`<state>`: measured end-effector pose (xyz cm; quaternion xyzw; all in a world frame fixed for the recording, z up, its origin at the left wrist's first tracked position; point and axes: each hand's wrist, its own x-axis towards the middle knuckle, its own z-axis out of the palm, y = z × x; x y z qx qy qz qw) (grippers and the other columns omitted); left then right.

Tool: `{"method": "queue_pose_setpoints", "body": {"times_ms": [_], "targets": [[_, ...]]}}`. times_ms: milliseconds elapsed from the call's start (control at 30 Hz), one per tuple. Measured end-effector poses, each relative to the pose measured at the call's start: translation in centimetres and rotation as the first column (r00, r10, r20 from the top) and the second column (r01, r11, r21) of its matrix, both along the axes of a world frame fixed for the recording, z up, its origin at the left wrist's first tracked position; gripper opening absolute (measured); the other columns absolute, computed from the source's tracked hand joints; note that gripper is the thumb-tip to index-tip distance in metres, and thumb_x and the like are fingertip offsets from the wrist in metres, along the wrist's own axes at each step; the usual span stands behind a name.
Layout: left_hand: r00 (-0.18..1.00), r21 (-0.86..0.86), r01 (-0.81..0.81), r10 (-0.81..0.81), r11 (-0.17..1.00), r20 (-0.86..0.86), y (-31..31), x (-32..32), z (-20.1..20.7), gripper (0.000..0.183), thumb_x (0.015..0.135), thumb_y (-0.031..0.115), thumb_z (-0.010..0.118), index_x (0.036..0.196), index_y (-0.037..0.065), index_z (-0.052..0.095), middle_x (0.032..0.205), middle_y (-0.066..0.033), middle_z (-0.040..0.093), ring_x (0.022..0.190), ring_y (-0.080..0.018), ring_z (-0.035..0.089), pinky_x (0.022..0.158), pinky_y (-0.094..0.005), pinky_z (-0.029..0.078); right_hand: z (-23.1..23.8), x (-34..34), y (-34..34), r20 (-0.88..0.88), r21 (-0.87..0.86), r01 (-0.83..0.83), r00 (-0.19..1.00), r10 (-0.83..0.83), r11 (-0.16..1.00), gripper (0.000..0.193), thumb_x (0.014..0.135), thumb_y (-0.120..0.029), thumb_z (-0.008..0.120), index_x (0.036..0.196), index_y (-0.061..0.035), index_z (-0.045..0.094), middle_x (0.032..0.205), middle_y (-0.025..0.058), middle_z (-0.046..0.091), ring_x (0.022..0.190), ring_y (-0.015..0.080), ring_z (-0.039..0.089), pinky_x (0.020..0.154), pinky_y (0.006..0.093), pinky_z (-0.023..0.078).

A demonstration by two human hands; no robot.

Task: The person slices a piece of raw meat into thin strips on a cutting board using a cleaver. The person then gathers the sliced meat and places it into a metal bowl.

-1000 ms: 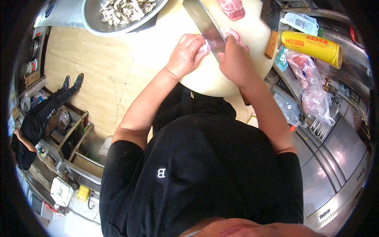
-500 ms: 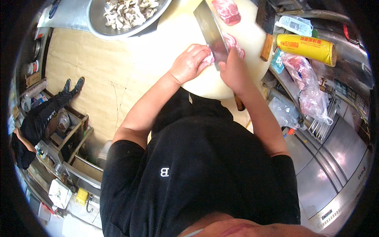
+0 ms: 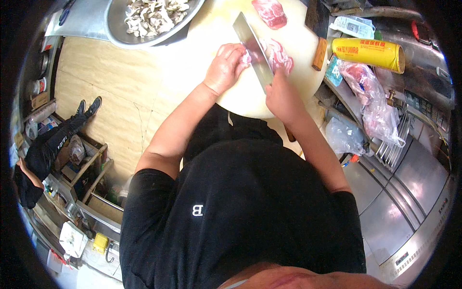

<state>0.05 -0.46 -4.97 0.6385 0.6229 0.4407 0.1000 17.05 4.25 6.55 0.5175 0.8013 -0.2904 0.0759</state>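
Note:
In my right hand point(image 3: 285, 98) is a cleaver point(image 3: 252, 47), its broad blade standing over the round white cutting board point(image 3: 250, 98). My left hand point(image 3: 224, 69) is closed around a small piece of pink meat point(image 3: 246, 59) just left of the blade. Sliced meat point(image 3: 279, 55) lies on the right side of the blade, partly behind my right hand. Farther off on the board sits a larger chunk of raw meat point(image 3: 270, 13). The cleaver's handle is hidden in my grip.
A metal bowl of cut mushrooms point(image 3: 156, 19) stands at the far left of the board. To the right are a wooden-handled tool point(image 3: 319, 54), a yellow roll point(image 3: 368, 54) and bagged meat point(image 3: 370, 96). Another person's legs point(image 3: 62, 127) show at the far left.
The cleaver now stands more upright in view and slightly nearer, apart from the left-hand piece. More of the sliced meat to its right shows. Both hands have shifted slightly left.

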Motion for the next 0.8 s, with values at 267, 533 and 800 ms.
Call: {"method": "queue_pose_setpoints", "body": {"times_ms": [267, 533, 800], "targets": [[0.999, 0.025, 0.001, 0.0, 1.0, -0.035, 0.1, -0.1, 0.2, 0.035, 0.074, 0.01, 0.076, 0.104, 0.002, 0.06, 0.109, -0.014, 0.063, 0.106, -0.0344, 0.057, 0.093, -0.0426, 0.048, -2.0, -4.7, 4.0, -0.128, 0.081, -0.072, 0.988, 0.082, 0.994, 0.03, 0.087, -0.009, 0.062, 0.106, 0.0074, 0.047, 0.087, 0.0331, 0.063, 0.088, 0.0482, 0.064, 0.076, 0.0526, 0.05], [0.999, 0.007, -0.015, 0.015, 1.0, -0.029, 0.0, 0.0, 0.1, 0.034, 0.076, 0.012, 0.075, 0.105, 0.001, 0.062, 0.111, -0.0135, 0.063, 0.107, -0.0334, 0.057, 0.094, -0.0413, 0.048, -0.5, 1.2, 2.1, -0.045, 0.047, -0.028, 0.999, 0.03, 0.998, 0.035, 0.089, -0.014, 0.062, 0.114, 0.0031, 0.044, 0.087, 0.0316, 0.064, 0.089, 0.0486, 0.063, 0.077, 0.0532, 0.05], [1.0, 0.098, -0.011, 0.012, 0.995, -0.013, -0.3, -0.4, 0.2, 0.033, 0.076, 0.009, 0.073, 0.106, 0.001, 0.061, 0.11, -0.0132, 0.063, 0.105, -0.0334, 0.057, 0.092, -0.0417, 0.047, 1.7, 0.6, 1.0, -0.113, 0.092, -0.007, 0.993, 0.017, 0.996, 0.036, 0.089, -0.01, 0.061, 0.117, 0.0023, 0.042, 0.087, 0.0293, 0.065, 0.087, 0.0474, 0.064, 0.076, 0.0531, 0.05]]}}
